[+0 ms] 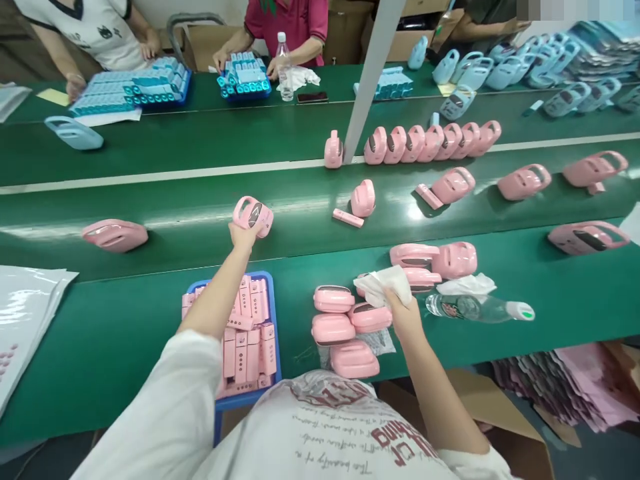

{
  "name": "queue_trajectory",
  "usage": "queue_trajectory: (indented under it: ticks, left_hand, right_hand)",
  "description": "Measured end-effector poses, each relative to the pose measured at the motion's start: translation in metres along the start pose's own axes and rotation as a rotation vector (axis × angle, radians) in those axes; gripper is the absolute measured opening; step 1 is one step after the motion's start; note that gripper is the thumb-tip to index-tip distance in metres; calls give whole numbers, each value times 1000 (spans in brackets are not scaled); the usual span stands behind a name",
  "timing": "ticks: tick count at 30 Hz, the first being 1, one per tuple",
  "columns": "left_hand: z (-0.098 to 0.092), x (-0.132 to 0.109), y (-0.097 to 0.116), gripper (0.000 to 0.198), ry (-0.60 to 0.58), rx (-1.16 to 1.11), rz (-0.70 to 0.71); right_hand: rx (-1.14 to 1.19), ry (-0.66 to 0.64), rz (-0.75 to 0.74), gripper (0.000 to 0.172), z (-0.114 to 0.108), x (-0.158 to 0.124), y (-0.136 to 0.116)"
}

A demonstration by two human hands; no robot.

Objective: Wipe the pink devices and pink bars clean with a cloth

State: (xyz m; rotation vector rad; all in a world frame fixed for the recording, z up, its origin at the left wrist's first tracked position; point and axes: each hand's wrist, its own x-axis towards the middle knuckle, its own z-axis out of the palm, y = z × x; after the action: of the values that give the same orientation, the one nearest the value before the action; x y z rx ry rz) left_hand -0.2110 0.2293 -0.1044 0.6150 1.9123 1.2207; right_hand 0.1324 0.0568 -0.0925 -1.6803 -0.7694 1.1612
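With my left hand [243,236] closed around it, a pink plastic housing with a loop handle [260,215] is over the green conveyor belt [200,247]. My right hand [403,313] grips a crumpled white cloth [383,287] above several pink housings on the near table. Among these, one pink housing [333,329] lies left of the cloth and another [456,260] behind it to the right. Below my left forearm stands a blue tray [276,333] full of narrow pink pieces [254,353].
A plastic bottle [470,308] lies right of my right hand. More pink housings [115,235] sit along the belt, several in a row [415,144] by a grey post [373,80]. Across the belt, people work beside blue parts [130,87]. White sheets [30,313] lie left.
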Motion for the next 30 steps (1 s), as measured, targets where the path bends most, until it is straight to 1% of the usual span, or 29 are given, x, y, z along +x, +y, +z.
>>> queue_trajectory:
  ticks: [2, 5, 7, 10, 12, 13, 14, 16, 17, 19, 21, 23, 25, 27, 30]
  left_hand:
    - [1, 27, 3, 65, 90, 108, 66]
    - [-1, 49, -2, 58, 140, 233, 139]
    - [-3, 56, -10, 57, 129, 325, 165]
    - [-14, 53, -21, 58, 49, 500, 161]
    - [-28, 38, -25, 51, -32, 617, 167]
    - [-36, 25, -28, 45, -74, 675, 178]
    - [-43, 8, -31, 38, -113, 731, 192]
    - [-57, -33, -41, 27, -183, 841, 202]
    - [-62, -54, -48, 26, -206, 890, 198]
    - [-66, -93, -63, 31, -225, 964, 191]
    - [-64, -121, -77, 38, -218, 1005, 190]
    - [-58, -135, -86, 42, -202, 1010, 197]
    - [-54, -138, -88, 45, -196, 981, 207]
    - [-55, -134, -85, 44, -200, 921, 218]
    - [-65, -129, -72, 50, -211, 801, 243]
  right_hand:
    - [-61, 51, 7, 54, -10, 5, 7]
    - [-131, 138, -13, 50, -20, 11, 14]
    - [-158, 170, -11, 48, -22, 13, 16]
    - [-152, 167, 6, 47, -19, 10, 15]
    - [-144, 129, 13, 47, -15, 7, 15]
    - [-146, 107, 15, 47, -13, 5, 16]
    - [-148, 87, 17, 47, -11, 3, 16]
    - [-135, 64, 20, 47, -8, 1, 18]
    - [-111, 53, 15, 47, -6, 0, 18]
    - [-65, 25, 2, 48, 0, 0, 18]
    - [-78, -2, -24, 48, 8, 1, 14]
    - [-138, -61, -63, 48, 18, 4, 7]
    - [-171, -135, -99, 50, 28, 5, -4]
    - [-144, -171, -107, 53, 38, 3, -15]
    - [-89, -173, -77, 56, 50, -4, -25]
